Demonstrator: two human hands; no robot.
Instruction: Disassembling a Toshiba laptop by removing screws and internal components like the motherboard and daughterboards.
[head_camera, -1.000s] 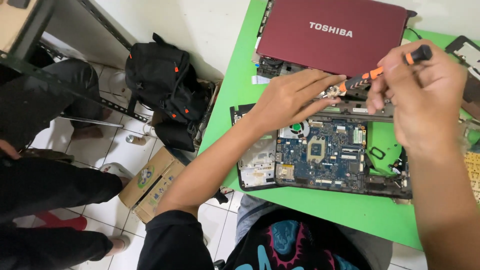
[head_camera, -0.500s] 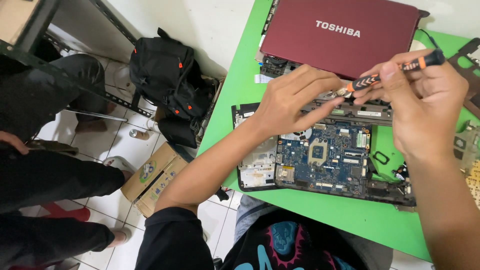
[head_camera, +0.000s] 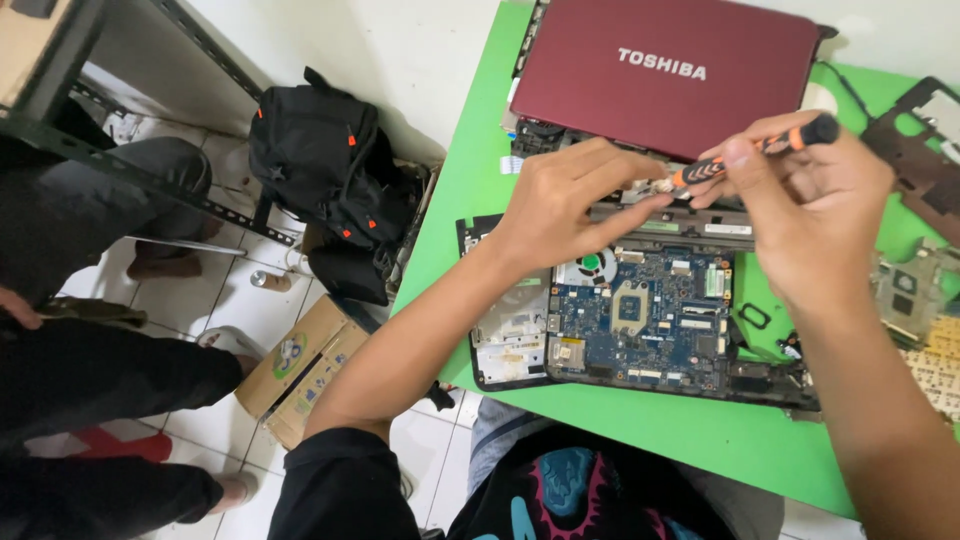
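The right hand (head_camera: 810, 215) is closed around a small screwdriver (head_camera: 745, 155) with an orange and black handle. Its tip points at the back edge of the open laptop base (head_camera: 640, 320). The left hand (head_camera: 565, 205) rests there too, fingers bent and pinching near the tip. The red lid (head_camera: 670, 70) lies toward the far edge of the green table (head_camera: 460, 190). A black backpack (head_camera: 325, 170) sits on the floor.

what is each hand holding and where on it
The right hand grips an orange-and-black screwdriver by its handle. The left hand pinches near its tip.
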